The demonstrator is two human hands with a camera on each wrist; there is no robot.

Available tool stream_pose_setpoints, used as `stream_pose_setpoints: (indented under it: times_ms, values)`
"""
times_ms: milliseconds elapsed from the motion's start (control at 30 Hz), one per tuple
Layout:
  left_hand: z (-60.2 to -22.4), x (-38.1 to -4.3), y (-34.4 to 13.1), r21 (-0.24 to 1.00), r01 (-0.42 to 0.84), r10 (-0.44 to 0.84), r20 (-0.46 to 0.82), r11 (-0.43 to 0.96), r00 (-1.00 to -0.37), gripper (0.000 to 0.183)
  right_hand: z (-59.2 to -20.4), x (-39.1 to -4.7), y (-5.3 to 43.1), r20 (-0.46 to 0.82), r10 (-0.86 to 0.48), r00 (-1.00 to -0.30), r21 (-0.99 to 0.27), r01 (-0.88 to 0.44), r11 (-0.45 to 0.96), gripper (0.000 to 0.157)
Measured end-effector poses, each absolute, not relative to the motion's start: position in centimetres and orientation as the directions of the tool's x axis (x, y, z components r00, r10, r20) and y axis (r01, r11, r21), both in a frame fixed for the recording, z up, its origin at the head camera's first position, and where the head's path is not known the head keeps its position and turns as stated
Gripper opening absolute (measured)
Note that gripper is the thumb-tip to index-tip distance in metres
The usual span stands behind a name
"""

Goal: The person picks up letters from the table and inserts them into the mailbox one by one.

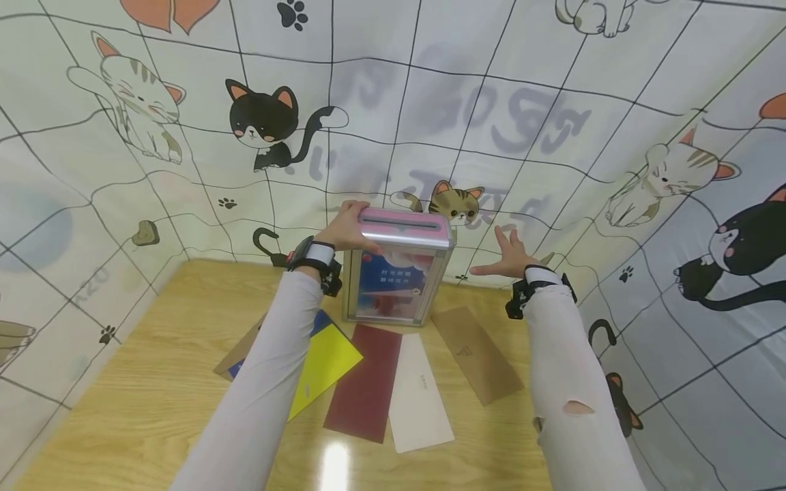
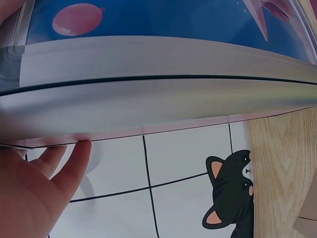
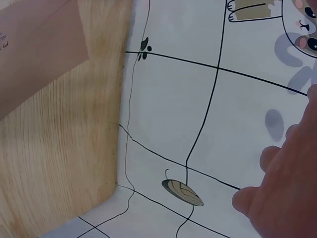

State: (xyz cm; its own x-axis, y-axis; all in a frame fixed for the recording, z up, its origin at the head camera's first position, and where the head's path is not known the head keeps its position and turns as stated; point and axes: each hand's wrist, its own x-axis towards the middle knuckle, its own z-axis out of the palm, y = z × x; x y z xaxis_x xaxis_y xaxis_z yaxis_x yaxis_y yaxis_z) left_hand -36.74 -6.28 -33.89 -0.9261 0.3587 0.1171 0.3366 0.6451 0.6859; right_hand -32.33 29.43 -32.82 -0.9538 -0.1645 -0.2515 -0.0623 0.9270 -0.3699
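Note:
A ballot box (image 1: 402, 266) with a silver frame, a pink slotted top and a blue printed front stands upright at the back of the wooden table. My left hand (image 1: 346, 228) grips its upper left end, thumb on the front and fingers on top. Close up in the left wrist view, the fingers of that left hand (image 2: 42, 191) reach over the silver edge (image 2: 158, 99). To the right of the box, apart from it, my right hand (image 1: 510, 256) is held with fingers and thumb spread. The right wrist view shows nothing in the right hand (image 3: 287, 183).
In front of the box lie a yellow envelope (image 1: 322, 365), a dark red one (image 1: 365, 382), a white one (image 1: 420, 395) and a brown one (image 1: 479, 354). Another brown piece (image 1: 242, 348) is partly behind my left sleeve. Cat-printed cloth (image 1: 393, 102) hangs around the table (image 1: 129, 382).

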Motion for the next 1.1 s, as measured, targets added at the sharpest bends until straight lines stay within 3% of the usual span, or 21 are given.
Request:
stream_pose_setpoints:
  times_ms: [233,800,1100]
  values:
    - [-33.9,-37.1,-6.6,0.701,0.335,0.358,0.121,0.63,-0.926,0.11,-34.9,-32.8,30.5,-0.232,-0.162,-0.959,-0.365,-0.068,0.928,0.117]
    - [-33.4,-37.1,-6.3,0.678,0.348,0.358,0.132,0.648,-0.924,0.109,-37.8,-31.6,31.6,-0.322,-0.143,-0.936,-0.397,-0.004,0.918,0.121]
    - [-33.9,-37.0,-6.3,0.7,0.347,0.355,0.141,0.624,-0.924,0.11,-40.5,-31.0,32.6,-0.301,-0.145,-0.943,-0.329,-0.04,0.943,0.13]
